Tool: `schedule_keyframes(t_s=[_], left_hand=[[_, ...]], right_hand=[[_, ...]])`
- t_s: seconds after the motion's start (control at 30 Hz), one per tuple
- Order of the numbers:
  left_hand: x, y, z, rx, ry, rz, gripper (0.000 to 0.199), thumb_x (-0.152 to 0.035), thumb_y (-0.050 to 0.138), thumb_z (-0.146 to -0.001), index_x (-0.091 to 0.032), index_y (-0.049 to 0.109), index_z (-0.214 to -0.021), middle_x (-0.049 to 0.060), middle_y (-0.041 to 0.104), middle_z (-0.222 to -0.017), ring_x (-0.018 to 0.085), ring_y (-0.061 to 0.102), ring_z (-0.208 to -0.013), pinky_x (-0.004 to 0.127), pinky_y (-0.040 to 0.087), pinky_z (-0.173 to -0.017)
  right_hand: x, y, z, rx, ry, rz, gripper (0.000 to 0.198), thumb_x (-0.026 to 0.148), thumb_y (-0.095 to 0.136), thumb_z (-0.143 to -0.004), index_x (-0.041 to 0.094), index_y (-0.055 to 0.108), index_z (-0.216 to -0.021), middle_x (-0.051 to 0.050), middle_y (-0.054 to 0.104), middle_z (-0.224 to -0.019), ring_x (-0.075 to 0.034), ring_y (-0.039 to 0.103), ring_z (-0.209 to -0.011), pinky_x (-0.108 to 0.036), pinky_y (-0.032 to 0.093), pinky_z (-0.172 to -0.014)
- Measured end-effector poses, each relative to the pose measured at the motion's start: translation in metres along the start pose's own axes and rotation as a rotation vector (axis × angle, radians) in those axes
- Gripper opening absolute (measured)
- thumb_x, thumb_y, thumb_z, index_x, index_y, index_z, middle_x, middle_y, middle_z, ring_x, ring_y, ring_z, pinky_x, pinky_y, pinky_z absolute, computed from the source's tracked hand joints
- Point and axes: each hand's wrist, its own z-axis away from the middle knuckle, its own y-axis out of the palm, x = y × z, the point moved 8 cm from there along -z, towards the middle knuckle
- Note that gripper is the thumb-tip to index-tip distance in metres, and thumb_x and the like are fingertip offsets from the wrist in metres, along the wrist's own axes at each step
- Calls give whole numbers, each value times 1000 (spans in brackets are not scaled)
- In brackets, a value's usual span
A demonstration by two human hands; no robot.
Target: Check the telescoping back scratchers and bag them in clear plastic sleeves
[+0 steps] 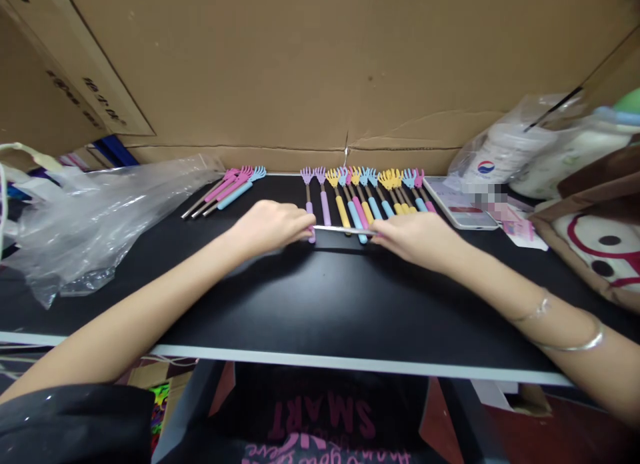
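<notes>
Over a black desk (320,311), cardboard wall (300,71) behind, hands (417,236) clamped on metal rod (340,230)

The tabletop (325,304) offers passage on the near side of the left grip (280,225) and right grip (415,234), while scratchers (343,212) and cardboard (350,64) block beyond them, a bag (115,211) leftward, a phone (463,214) rightward.

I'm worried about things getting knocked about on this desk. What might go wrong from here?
The metal rod, held between the left hand and right hand, appears close over the handles of the back scratchers; a dip or swing might disarrange the row.
The phone lies just beyond the right hand, so a sideways move might nudge it.
The plastic bag lies loose beside the left forearm and might get dragged.
</notes>
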Motion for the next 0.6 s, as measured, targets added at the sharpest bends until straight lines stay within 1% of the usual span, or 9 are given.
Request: schedule_keyframes(t_s=[0.07, 0.1, 0.2, 0.3, 0.37, 0.47, 0.53, 0.6], left_hand=[[-16, -5, -2, -57, 51, -25, 33, -34, 41, -101, -18, 61, -80, 3, 64, -68, 14, 59, -61, 25, 28, -52], [-21, -8, -2, -81, 59, -35, 34, -33, 41, -101, -18, 60, -78, 3, 64, -67, 14, 59, -61, 26, 28, -52], [-23, -12, -2, -117, 47, -37, 33, -34, 41, -101, -18, 60, -79, 2, 65, -68, 14, 61, -62, 26, 28, -52], [-21, -12, -1, -90, 49, 21, 31, -34, 41, -100, -18, 62, -83, 2, 67, -70, 14, 62, -62, 26, 28, -53], [-20, -12, -1, -54, 54, 99, 29, -34, 42, -99, -18, 63, -86, 1, 69, -72, 14, 63, -63, 26, 28, -53], [-14, -15, 0, 0, 51, 231, 28, -35, 43, -98, -20, 65, -89, 0, 71, -78, 13, 64, -67, 26, 30, -55], [-4, -16, 2, 29, 24, 290, 30, -37, 42, -98, -21, 66, -91, 0, 72, -82, 13, 64, -70, 25, 31, -58], [13, -16, 4, 68, -39, 318, 33, -41, 41, -97, -22, 67, -91, 0, 72, -83, 14, 63, -69, 24, 31, -58]], right_hand=[[19, 0, -2, 1, -38, 26, 33, 35, 36, -99, 19, 62, -86, -5, 67, -63, -16, 57, -54, -28, 21, -52], [23, 0, -2, -8, -35, 28, 33, 35, 36, -99, 19, 62, -86, -5, 67, -62, -16, 57, -53, -28, 20, -52], [18, -5, -2, -38, 9, 6, 36, 37, 35, -99, 19, 63, -87, -6, 67, -65, -16, 59, -56, -28, 20, -51], [5, -8, -1, -33, 13, -82, 37, 39, 33, -100, 20, 62, -88, -5, 69, -69, -17, 60, -60, -27, 22, -52], [0, -7, -1, -11, 5, -194, 38, 42, 33, -100, 21, 63, -89, -4, 68, -67, -16, 59, -59, -27, 24, -53], [-7, -3, -2, 64, -17, -455, 39, 48, 36, -98, 22, 63, -90, -1, 64, -64, -14, 55, -55, -26, 30, -55], [-14, 0, -2, 135, -34, -635, 40, 52, 38, -96, 22, 63, -89, -1, 63, -67, -13, 54, -58, -25, 34, -58], [-29, 3, 0, 221, -12, -759, 42, 55, 39, -95, 21, 63, -87, -1, 62, -71, -14, 54, -61, -26, 38, -59]])
